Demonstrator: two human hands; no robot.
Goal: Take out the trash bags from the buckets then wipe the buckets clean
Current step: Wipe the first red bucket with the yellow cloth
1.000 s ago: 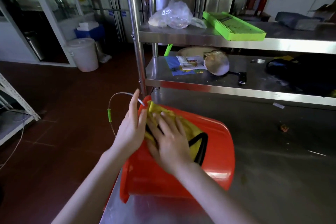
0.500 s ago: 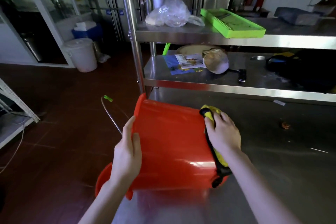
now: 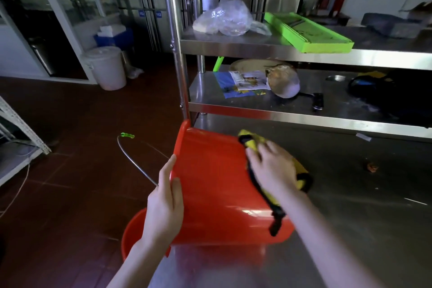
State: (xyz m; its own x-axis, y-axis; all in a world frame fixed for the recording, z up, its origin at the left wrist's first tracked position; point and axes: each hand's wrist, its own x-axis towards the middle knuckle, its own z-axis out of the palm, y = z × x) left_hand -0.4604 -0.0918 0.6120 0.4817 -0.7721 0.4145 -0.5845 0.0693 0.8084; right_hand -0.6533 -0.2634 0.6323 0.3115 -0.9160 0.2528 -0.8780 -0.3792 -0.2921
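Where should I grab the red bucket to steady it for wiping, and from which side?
Take the red bucket by its rim, from the left, as the left hand does. It lies on its side on the steel table, mouth leftward past the edge, so the rim's lip gives a grip; the smooth wall does not.
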